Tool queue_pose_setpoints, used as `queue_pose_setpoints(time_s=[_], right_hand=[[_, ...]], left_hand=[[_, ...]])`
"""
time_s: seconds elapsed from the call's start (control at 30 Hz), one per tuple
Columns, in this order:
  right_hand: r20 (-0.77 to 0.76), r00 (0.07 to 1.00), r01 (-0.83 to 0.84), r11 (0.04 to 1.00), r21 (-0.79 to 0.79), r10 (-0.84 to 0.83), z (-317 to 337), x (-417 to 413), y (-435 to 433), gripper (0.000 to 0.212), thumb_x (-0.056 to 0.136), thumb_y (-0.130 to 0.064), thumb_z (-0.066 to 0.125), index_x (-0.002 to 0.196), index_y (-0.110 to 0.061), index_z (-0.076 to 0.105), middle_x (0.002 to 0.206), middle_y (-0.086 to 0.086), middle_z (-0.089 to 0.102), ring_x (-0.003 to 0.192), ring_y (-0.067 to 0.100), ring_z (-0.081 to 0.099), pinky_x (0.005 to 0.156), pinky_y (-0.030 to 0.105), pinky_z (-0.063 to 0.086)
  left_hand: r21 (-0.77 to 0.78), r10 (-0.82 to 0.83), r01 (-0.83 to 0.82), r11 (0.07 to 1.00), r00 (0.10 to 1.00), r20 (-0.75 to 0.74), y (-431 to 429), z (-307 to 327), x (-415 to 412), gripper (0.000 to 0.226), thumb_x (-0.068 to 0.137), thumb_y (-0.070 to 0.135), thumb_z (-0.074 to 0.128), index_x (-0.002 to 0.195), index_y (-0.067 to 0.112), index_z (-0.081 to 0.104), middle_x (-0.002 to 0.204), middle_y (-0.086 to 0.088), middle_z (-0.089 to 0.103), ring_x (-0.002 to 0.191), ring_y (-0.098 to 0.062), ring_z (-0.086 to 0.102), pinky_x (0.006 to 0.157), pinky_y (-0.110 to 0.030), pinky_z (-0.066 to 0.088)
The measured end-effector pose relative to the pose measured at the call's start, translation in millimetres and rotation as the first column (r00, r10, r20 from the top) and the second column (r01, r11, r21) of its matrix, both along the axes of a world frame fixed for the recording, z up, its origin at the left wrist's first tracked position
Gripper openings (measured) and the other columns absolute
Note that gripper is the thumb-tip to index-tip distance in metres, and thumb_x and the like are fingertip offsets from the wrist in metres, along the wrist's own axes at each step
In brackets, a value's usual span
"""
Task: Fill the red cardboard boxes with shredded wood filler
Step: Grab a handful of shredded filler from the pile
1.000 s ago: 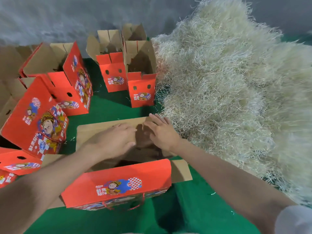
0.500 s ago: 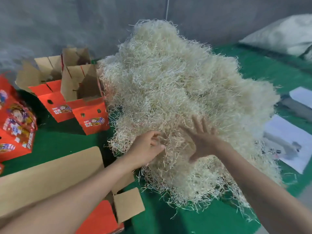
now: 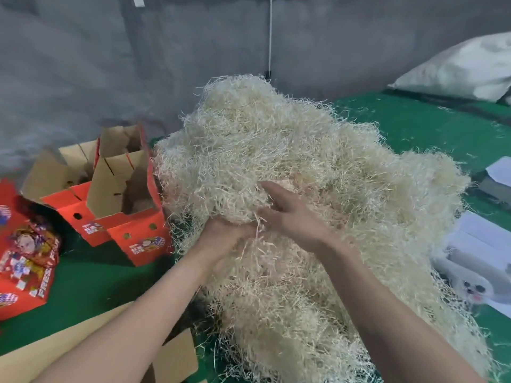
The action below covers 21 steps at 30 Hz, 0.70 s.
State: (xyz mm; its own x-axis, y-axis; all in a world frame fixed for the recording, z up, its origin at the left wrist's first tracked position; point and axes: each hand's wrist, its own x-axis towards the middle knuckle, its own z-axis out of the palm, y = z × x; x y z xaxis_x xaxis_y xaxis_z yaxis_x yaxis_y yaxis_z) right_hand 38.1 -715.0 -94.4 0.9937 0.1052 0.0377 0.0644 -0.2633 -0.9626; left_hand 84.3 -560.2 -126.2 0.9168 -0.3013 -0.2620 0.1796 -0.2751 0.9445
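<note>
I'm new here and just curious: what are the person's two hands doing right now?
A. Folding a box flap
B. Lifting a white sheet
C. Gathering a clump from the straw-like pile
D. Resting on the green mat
C: the left hand and right hand close together around strands of the shredded wood filler.

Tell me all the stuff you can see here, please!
shredded wood filler: one big pile, pale straw colour, centre on the green floor
open red boxes: two, red outside and brown inside, left of the pile
printed red box: one, red with cartoon pictures, far left
brown cardboard flaps: brown, bottom left
white sack: one, white, top right
white papers: several, right edge
left hand: scooping under a clump of filler
right hand: gripping the same clump
</note>
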Motion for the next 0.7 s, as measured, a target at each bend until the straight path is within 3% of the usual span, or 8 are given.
queue_pose_setpoints(time_s=[0.13,0.23,0.37,0.43,0.5,0.53,0.6,0.7], right_hand=[[-0.019,0.99,0.136,0.947,0.289,-0.137,-2.9,16.1,-40.1,0.038,0.089,-0.008,0.055,0.122,-0.027,0.055,0.107,0.0,0.067,0.083,0.017,0.068,0.07,0.029,0.056],[0.111,0.921,0.388,0.901,-0.194,-0.373,-15.9,36.2,-62.1,0.051,0.083,0.006,0.055,0.121,-0.027,0.051,0.122,0.006,0.058,0.097,0.016,0.063,0.076,0.027,0.054],[0.019,1.0,0.023,0.703,-0.71,-0.014,-42.2,49.5,-34.1,0.085,0.079,-0.019,0.066,0.146,-0.03,0.016,0.155,-0.004,0.006,0.141,0.02,0.003,0.114,0.044,0.007],[0.063,0.998,0.045,0.68,-0.731,0.002,-46.9,48.6,-15.5,0.069,0.082,-0.015,0.06,0.143,-0.015,0.028,0.151,0.001,0.02,0.139,0.025,0.017,0.115,0.044,0.009],[0.058,0.998,0.031,0.854,-0.52,-0.001,-42.5,42.7,-2.4,0.024,0.084,-0.007,0.055,0.107,-0.001,0.057,0.116,0.004,0.056,0.098,0.023,0.059,0.094,0.042,0.043],[0.101,0.995,0.021,0.9,-0.436,0.026,-38.5,39.0,3.5,0.004,0.086,-0.007,0.055,0.082,-0.007,0.056,0.088,0.0,0.058,0.071,0.012,0.055,0.072,0.035,0.051],[0.199,0.977,0.007,0.915,-0.402,0.08,-33.1,33.4,16.4,0.032,0.089,-0.014,0.056,0.064,-0.02,0.037,0.064,-0.007,0.04,0.05,-0.002,0.032,0.05,0.011,0.034],[0.224,0.964,-0.057,0.93,-0.363,0.146,-23.9,29.0,31.2,0.032,0.091,-0.023,0.054,0.067,-0.024,0.033,0.064,-0.009,0.035,0.046,-0.003,0.034,0.046,0.008,0.031]], left_hand=[[-0.133,0.295,-0.317,0.939,0.942,-0.163,17.4,-7.7,26.8,0.052,0.08,0.0,0.063,0.129,0.003,0.044,0.113,-0.018,0.059,0.1,-0.033,0.059,0.081,-0.051,0.052],[-0.196,0.32,-0.365,0.91,0.92,-0.225,35.7,-4.6,33.1,0.039,0.083,0.003,0.054,0.122,-0.001,0.048,0.101,-0.016,0.064,0.09,-0.031,0.062,0.065,-0.038,0.056],[-0.201,0.313,-0.359,0.912,0.922,-0.228,57.4,-2.3,27.2,0.019,0.091,0.006,0.042,0.074,0.007,0.052,0.067,-0.011,0.06,0.055,-0.023,0.061,0.046,-0.025,0.046],[-0.171,0.354,-0.385,0.907,0.917,-0.187,63.3,-2.2,24.2,0.024,0.093,0.01,0.042,0.071,0.01,0.051,0.071,-0.008,0.054,0.053,-0.017,0.057,0.048,-0.025,0.044],[-0.147,0.348,-0.38,0.913,0.915,-0.203,62.9,-0.5,26.3,0.02,0.094,0.013,0.042,0.082,0.012,0.057,0.088,-0.014,0.063,0.065,-0.022,0.062,0.058,-0.029,0.047],[-0.12,0.352,-0.381,0.917,0.912,-0.21,60.7,-3.2,31.1,0.02,0.096,0.012,0.039,0.096,0.01,0.059,0.107,-0.018,0.061,0.084,-0.031,0.062,0.071,-0.037,0.05],[-0.015,0.423,-0.431,0.902,0.891,-0.166,54.2,-6.8,36.3,0.026,0.097,0.006,0.031,0.11,0.008,0.054,0.117,-0.021,0.055,0.102,-0.033,0.055,0.091,-0.046,0.044],[0.086,0.433,-0.434,0.897,0.901,0.026,51.7,-11.0,32.8,0.019,0.096,0.004,0.038,0.079,0.004,0.048,0.076,-0.009,0.052,0.067,-0.019,0.047,0.063,-0.032,0.043]])
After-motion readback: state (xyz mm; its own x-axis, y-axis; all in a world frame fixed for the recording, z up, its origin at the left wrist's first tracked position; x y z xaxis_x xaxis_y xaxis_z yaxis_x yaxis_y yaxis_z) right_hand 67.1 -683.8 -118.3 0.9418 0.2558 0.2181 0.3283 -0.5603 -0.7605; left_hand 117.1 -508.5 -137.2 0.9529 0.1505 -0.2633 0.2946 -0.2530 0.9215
